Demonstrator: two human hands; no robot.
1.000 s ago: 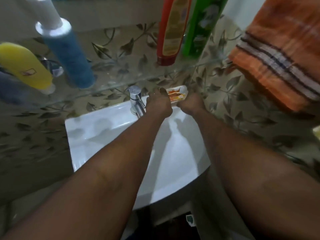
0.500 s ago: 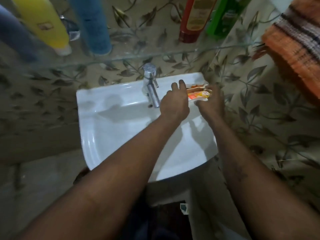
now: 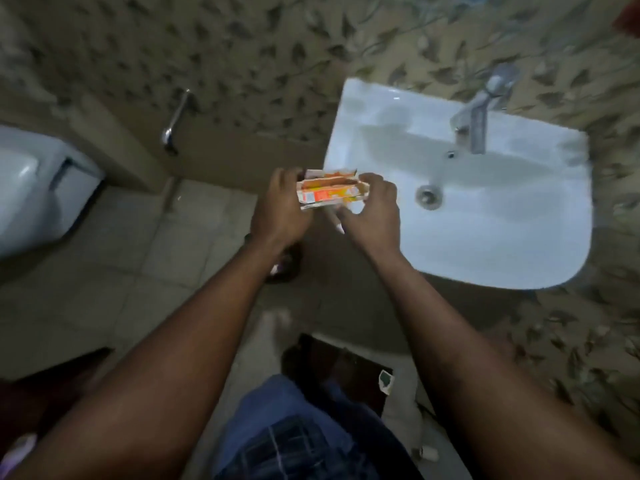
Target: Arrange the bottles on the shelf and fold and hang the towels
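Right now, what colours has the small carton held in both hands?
Orange and yellow with white parts, the carton; the head view shows it.

orange-and-white carton (image 3: 329, 194), white sink (image 3: 485, 237), leaf-patterned beige wall (image 3: 242, 46)

You're in a home bathroom. White wall-hung sink (image 3: 398, 109) at right of frame, chrome tap (image 3: 479, 112) at its back edge, drain (image 3: 429, 196) in the bowl. White toilet (image 3: 31, 188) at left edge, with a chrome fitting (image 3: 175, 119) on the wall just right of it. Leaf-patterned wall tiles (image 3: 242, 46) across the top, plain grey floor tiles (image 3: 114, 271) lower left.
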